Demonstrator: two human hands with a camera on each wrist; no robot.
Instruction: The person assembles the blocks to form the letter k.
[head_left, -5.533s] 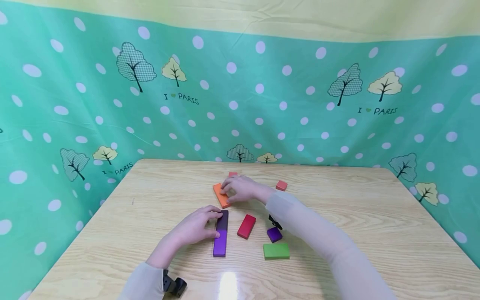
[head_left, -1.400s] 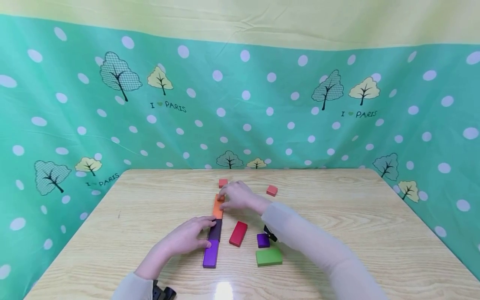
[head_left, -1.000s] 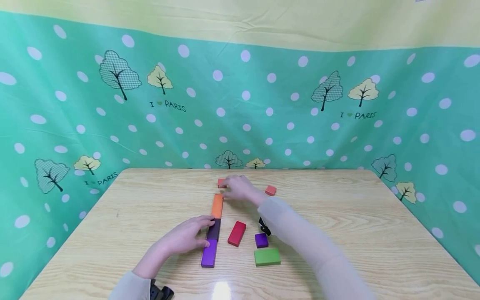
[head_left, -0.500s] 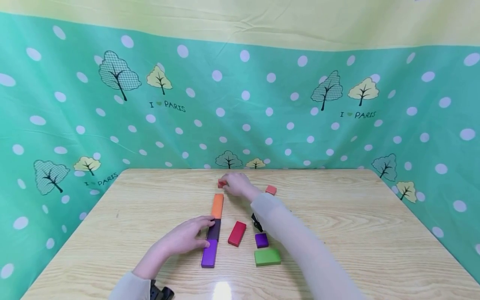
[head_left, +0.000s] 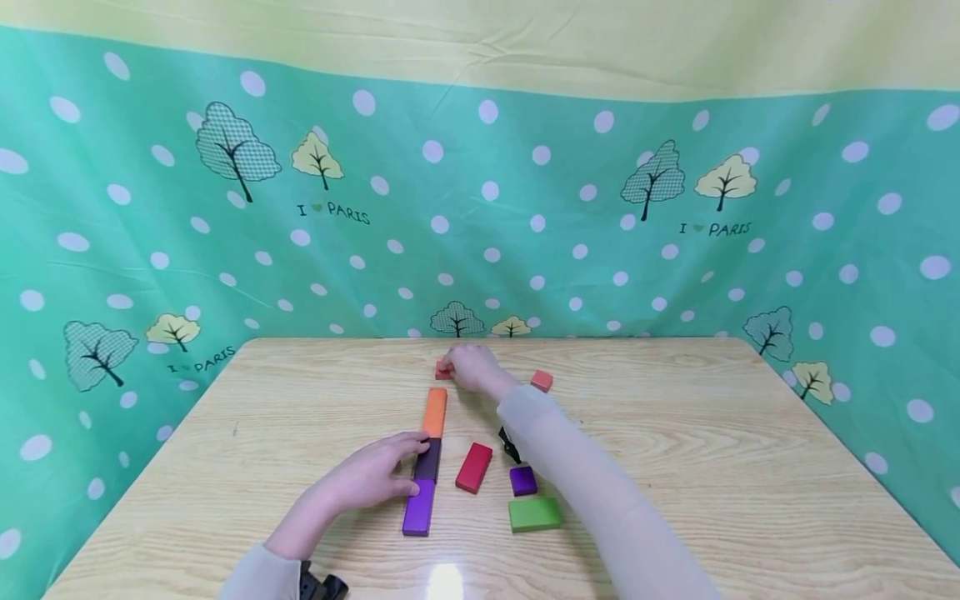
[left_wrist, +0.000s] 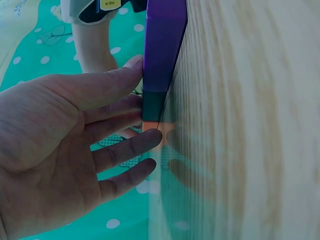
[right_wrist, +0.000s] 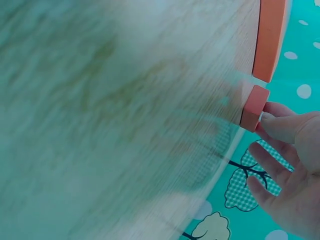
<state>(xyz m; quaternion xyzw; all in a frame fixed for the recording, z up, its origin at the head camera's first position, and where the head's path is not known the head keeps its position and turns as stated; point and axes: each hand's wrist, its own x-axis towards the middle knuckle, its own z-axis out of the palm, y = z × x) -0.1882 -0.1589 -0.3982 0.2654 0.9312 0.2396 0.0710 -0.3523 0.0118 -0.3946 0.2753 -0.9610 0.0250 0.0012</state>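
Note:
A row of rectangular blocks runs away from me in the head view: purple, dark purple, then orange, end to end. My left hand lies against the row's left side, its thumb at the purple block and its loosely stretched fingers by the dark one. Beyond the orange block, my right hand pinches a small coral-red block between thumb and fingers. That block stays on the table, a short gap from the orange one.
Right of the row lie a red block, a small purple block and a green block. Another small coral-red block sits behind my right forearm. A patterned curtain hangs at the table's far edge.
The orange block, slanted earlier, now lines up with the dark purple one. My right hand left it for the small coral-red block, which has shifted slightly towards the row. My left hand stays at the row.

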